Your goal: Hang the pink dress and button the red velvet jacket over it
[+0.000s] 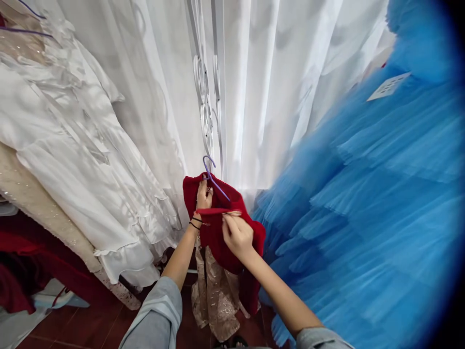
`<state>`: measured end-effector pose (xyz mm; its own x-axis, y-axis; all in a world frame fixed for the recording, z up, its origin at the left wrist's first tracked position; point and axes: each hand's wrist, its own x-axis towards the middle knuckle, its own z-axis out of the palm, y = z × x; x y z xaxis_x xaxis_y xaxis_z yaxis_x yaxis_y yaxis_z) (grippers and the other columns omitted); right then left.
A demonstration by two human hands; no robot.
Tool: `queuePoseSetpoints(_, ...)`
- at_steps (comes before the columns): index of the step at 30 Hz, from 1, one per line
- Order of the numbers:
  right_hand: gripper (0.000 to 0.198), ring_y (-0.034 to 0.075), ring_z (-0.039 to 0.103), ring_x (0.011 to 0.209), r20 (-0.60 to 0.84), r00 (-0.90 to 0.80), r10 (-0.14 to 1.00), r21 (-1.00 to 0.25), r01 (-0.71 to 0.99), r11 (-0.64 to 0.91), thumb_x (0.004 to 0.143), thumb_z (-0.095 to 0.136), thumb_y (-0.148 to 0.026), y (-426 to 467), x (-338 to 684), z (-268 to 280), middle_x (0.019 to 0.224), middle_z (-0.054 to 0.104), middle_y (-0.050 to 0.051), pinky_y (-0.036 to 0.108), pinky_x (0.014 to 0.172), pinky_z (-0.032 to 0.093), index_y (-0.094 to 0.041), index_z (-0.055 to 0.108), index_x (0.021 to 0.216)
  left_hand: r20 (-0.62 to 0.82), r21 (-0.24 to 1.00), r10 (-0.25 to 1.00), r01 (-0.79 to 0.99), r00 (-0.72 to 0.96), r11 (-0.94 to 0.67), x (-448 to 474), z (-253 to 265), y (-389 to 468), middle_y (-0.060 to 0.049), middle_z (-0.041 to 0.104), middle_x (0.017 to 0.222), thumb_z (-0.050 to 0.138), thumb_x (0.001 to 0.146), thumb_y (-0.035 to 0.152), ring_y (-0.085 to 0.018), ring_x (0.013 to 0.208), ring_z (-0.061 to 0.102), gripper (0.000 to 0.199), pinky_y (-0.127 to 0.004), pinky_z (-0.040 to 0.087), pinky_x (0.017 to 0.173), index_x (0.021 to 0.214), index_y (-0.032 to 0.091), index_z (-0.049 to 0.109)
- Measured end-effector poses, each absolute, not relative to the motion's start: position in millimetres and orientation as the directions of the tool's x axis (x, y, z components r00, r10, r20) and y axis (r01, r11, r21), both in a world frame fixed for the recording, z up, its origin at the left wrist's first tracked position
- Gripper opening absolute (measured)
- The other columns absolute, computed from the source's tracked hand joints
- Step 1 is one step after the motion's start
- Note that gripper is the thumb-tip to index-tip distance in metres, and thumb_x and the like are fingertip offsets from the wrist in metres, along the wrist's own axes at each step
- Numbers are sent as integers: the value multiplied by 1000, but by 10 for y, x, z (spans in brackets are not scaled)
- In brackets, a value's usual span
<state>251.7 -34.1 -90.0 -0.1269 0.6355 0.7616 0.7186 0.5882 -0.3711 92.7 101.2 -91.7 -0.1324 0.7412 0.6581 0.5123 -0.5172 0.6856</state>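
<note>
A dark red garment [225,249] hangs in front of me with a purple hanger [219,187] in its neck opening. My left hand [204,198] reaches inside that opening, its fingers closed at the hanger's neck just below the hook. A dark band and a red one circle the left wrist. My right hand [238,235] pinches the near edge of the red garment and holds it stretched toward me; the edge is slightly blurred. Below the red cloth hangs a shiny gold sequined garment [218,295]. How the two garments are joined is hidden.
White dresses [80,140] hang at the left beside a beige sparkly garment [47,208]. A blue tulle gown [370,194] with a paper tag [389,87] fills the right. Behind are white curtains [276,97] and a white scrolled metal frame [207,116], above a dark red tiled floor [94,325].
</note>
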Motion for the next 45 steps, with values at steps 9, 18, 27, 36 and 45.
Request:
queuePoseSetpoints(9,44,31,63,91,763,-18,647,-209,939,273,98,31,-25,-218,2817,-600,103,71,17,45,78,46,-20,66,124,724,492,688,739,-55,-459,948,-786,558,-19,59,140,39,94,31,-33,136,51,51,-54,25,123,138,11,57)
queuePoseSetpoints(18,41,19,66,72,863,32,504,-350,757,551,91,45,-32,185,3562,226,87,75,7,29,67,47,-21,72,119,939,153,343,935,-36,-321,372,63,-217,-10,75,110,53,92,38,-30,116,64,27,-58,32,114,109,26,71)
queuePoseSetpoints(27,36,27,71,89,822,-128,555,-364,632,684,86,52,-32,361,3458,995,97,77,7,35,76,54,-23,76,111,939,93,344,974,-16,-208,276,419,-484,-4,65,58,50,95,53,-16,54,56,48,-29,33,56,66,19,68)
queuePoseSetpoints(36,27,22,64,76,724,-250,642,-421,577,700,77,56,-34,677,3296,1837,74,68,3,38,76,53,-14,75,81,920,227,369,945,-129,-236,318,932,-493,-3,71,74,51,96,52,-20,68,64,35,-29,37,59,102,27,75)
queuePoseSetpoints(45,28,20,66,74,578,-248,778,-597,522,610,73,71,-41,866,3425,1830,77,72,4,34,69,56,-17,77,86,869,274,483,921,-113,-277,476,1107,-572,-3,68,69,54,95,47,-22,66,62,27,-30,35,57,97,28,73)
